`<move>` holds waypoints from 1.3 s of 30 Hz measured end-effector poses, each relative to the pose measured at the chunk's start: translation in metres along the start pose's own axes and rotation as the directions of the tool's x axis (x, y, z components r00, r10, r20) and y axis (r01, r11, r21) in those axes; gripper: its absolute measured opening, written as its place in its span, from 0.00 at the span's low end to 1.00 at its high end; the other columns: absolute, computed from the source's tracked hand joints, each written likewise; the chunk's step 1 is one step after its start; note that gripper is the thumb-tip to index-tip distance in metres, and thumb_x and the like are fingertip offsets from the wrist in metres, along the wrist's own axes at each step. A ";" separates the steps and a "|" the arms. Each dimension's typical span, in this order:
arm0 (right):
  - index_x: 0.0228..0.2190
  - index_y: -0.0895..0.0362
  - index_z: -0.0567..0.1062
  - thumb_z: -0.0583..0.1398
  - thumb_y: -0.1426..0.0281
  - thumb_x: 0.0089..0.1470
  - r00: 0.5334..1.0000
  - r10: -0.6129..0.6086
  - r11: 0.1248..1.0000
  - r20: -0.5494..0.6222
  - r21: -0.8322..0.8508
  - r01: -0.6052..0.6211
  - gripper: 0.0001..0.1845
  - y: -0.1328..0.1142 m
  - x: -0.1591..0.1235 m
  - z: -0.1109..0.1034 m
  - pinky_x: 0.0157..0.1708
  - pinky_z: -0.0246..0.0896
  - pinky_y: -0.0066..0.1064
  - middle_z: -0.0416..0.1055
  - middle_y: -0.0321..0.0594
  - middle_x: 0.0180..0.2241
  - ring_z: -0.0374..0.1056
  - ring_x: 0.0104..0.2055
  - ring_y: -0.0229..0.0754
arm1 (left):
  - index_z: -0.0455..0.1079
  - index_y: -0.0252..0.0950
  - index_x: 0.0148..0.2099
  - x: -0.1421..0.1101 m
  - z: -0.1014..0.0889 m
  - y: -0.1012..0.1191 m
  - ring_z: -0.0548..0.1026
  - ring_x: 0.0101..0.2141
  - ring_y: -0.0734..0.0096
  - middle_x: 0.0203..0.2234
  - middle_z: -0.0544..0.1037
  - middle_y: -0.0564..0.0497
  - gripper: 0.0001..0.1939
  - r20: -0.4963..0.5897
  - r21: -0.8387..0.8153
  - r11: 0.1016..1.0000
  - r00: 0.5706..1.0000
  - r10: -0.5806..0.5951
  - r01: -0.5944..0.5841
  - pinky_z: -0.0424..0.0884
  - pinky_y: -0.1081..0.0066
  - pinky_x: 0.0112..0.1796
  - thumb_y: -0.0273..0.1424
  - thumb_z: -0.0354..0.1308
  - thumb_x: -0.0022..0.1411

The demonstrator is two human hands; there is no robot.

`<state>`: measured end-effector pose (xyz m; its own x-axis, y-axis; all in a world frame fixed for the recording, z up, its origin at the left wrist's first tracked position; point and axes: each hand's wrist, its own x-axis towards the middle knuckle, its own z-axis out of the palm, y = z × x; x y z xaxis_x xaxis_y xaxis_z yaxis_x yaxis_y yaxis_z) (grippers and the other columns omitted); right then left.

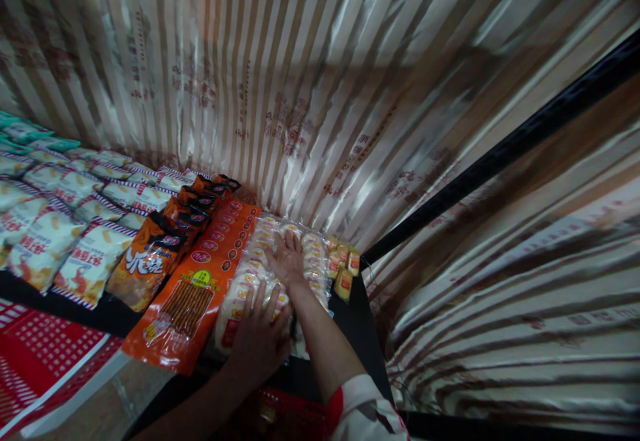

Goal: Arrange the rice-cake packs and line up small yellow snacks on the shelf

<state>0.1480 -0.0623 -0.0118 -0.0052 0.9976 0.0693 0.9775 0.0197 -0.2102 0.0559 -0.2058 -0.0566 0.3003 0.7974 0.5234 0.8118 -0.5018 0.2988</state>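
Note:
My left hand lies with fingers spread on the near part of clear-wrapped packs of pale round crackers. Farther back, my right hand also rests flat on these packs, its fingers apart. Neither hand is gripping anything. Along the packs' left side lies a long orange snack bag with a window showing brown sticks. Several small yellow wrapped pieces sit just right of the packs. Part of the crackers is hidden beneath my hands and right forearm.
Rows of white snack bags, orange-black bags and green bags fill the black table's left side. A red basket stands at lower left. Behind hangs a striped shiny curtain, crossed by a black bar.

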 end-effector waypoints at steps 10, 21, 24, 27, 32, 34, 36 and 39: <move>0.62 0.49 0.55 0.47 0.51 0.59 0.996 0.021 1.000 0.084 0.003 -0.021 0.32 -0.003 -0.001 -0.007 0.62 0.34 0.44 0.40 0.41 0.67 0.33 0.68 0.50 | 0.65 0.45 0.58 -0.002 0.001 0.000 0.55 0.61 0.45 0.60 0.63 0.46 0.28 -0.010 0.014 1.000 1.000 0.015 -0.015 0.46 0.43 0.59 0.46 0.56 0.56; 0.61 0.55 0.58 0.45 0.52 0.61 1.000 -0.023 0.990 -0.018 0.140 0.026 0.32 -0.002 -0.014 -0.023 0.64 0.29 0.44 0.42 0.46 0.66 0.31 0.69 0.48 | 0.69 0.43 0.55 0.005 -0.018 0.005 0.60 0.59 0.46 0.57 0.68 0.44 0.23 0.017 0.031 0.999 0.999 0.038 -0.038 0.50 0.44 0.59 0.39 0.56 0.56; 0.59 0.60 0.60 0.45 0.58 0.62 0.981 0.042 0.979 -0.187 0.205 -0.003 0.29 0.017 -0.024 -0.021 0.64 0.35 0.42 0.48 0.48 0.65 0.38 0.68 0.46 | 0.69 0.44 0.55 0.003 -0.015 0.005 0.60 0.59 0.46 0.57 0.68 0.45 0.23 0.008 0.031 0.999 0.999 0.036 -0.036 0.53 0.45 0.58 0.41 0.55 0.57; 0.57 0.65 0.63 0.46 0.61 0.62 0.949 0.116 0.965 -0.294 0.261 -0.037 0.29 0.045 -0.036 -0.020 0.64 0.40 0.45 0.52 0.53 0.63 0.43 0.67 0.48 | 0.69 0.43 0.55 0.001 -0.011 0.004 0.60 0.59 0.45 0.58 0.67 0.44 0.24 -0.021 0.037 0.998 0.999 0.044 -0.044 0.53 0.47 0.58 0.43 0.56 0.57; 0.53 0.65 0.69 0.43 0.61 0.62 0.949 0.140 0.923 -0.281 0.384 -0.023 0.28 0.085 -0.061 -0.024 0.63 0.44 0.41 0.58 0.52 0.60 0.48 0.65 0.47 | 0.68 0.43 0.56 -0.001 -0.008 0.002 0.59 0.60 0.44 0.59 0.66 0.43 0.27 -0.033 0.079 0.994 0.997 0.076 -0.073 0.54 0.46 0.57 0.45 0.57 0.56; 0.51 0.64 0.70 0.43 0.61 0.62 0.951 0.151 0.912 -0.269 0.408 -0.030 0.28 0.093 -0.070 -0.024 0.63 0.45 0.41 0.61 0.52 0.58 0.50 0.64 0.46 | 0.68 0.43 0.57 -0.001 -0.008 0.001 0.58 0.60 0.44 0.58 0.66 0.42 0.27 -0.027 0.091 0.992 0.996 0.086 -0.083 0.54 0.46 0.57 0.45 0.57 0.56; 0.51 0.65 0.70 0.43 0.61 0.62 0.946 0.186 0.902 -0.264 0.427 -0.059 0.28 0.099 -0.077 -0.024 0.62 0.46 0.41 0.62 0.53 0.58 0.52 0.63 0.47 | 0.67 0.43 0.57 0.000 -0.009 0.001 0.57 0.61 0.45 0.59 0.65 0.42 0.28 -0.019 0.098 0.990 0.995 0.100 -0.097 0.54 0.47 0.57 0.46 0.56 0.56; 0.52 0.65 0.69 0.45 0.62 0.61 0.938 0.236 0.879 -0.255 0.467 -0.094 0.27 0.104 -0.085 -0.021 0.62 0.47 0.40 0.62 0.53 0.58 0.54 0.62 0.46 | 0.65 0.41 0.59 0.000 -0.010 0.000 0.55 0.62 0.48 0.60 0.64 0.42 0.29 -0.003 0.111 0.987 0.993 0.119 -0.118 0.53 0.48 0.58 0.46 0.54 0.58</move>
<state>0.2542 -0.1466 -0.0194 0.2793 0.9231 0.2644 0.7612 -0.0450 -0.6470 0.0510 -0.2097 -0.0487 0.3931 0.7311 0.5576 0.8212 -0.5519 0.1447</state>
